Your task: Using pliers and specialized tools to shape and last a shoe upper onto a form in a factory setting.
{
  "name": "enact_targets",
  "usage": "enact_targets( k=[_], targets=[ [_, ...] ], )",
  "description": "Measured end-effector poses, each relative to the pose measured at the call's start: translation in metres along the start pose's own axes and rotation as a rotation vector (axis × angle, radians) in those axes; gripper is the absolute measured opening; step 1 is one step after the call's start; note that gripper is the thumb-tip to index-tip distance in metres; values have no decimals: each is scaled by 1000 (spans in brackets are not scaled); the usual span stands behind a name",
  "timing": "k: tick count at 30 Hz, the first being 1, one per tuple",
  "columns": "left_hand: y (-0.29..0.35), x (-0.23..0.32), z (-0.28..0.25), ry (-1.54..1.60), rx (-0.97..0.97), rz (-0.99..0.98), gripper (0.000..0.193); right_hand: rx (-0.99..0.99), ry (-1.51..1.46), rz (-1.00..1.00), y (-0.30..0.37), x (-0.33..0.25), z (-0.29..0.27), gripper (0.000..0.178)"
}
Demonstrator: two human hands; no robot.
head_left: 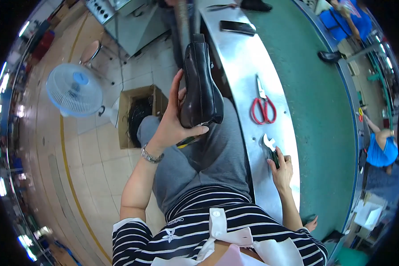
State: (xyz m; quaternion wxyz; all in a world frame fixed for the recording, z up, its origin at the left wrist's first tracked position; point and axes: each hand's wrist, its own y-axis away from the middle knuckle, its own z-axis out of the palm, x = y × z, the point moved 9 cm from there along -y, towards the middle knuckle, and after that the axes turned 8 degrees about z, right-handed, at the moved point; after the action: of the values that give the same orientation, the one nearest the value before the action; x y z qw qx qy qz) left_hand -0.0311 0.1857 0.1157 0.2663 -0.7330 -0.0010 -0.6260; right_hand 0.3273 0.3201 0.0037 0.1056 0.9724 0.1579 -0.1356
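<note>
Holding black leather shoe [200, 91] in left hand [172, 126], raised over grey-trousered knees [229, 146], left of metal bench [267, 53]; clasping dark-handled metal tool [269, 142] at bench in right hand [282, 172], near red-handled scissors [264, 99].

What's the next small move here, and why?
Probably bring the metal-headed tool across toward the dark shoe: the right hand has its fingers around the tool's dark handle at the metal bench, while the left hand holds the shoe up, apart from the tool.
</note>
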Motion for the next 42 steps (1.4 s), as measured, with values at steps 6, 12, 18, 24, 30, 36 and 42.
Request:
enact_targets(
  k=[6, 12, 18, 24, 30, 36, 42],
  targets=[
    [-51, -19, 62, 175, -154, 66, 135, 236, -119, -222, 1, -11, -18, 58],
    [-60, -39, 127, 340, -218, 42, 130, 292, -613, -648, 1, -143, -138, 78],
    [-55, -49, 158, 259, -334, 25, 131, 385, -366, -779, -14, -160, -141, 84],
    [-58, -67, 153, 277, -340, -61, 129, 366, -206, -929, -26, -171, -147, 80],
    [-69, -35, 144, 92, -438, 1, 127, 358, -182, -888, -30, -175, -149, 82],
    [-60, 6, 123, -109, -161, 55, 99, 149, -307, -791, -27, -174, -151, 71],
    [-45, 35, 129, -408, -271, 346, 85, -373, -711, -642, -74, -164, -153, 71]
  ],
)
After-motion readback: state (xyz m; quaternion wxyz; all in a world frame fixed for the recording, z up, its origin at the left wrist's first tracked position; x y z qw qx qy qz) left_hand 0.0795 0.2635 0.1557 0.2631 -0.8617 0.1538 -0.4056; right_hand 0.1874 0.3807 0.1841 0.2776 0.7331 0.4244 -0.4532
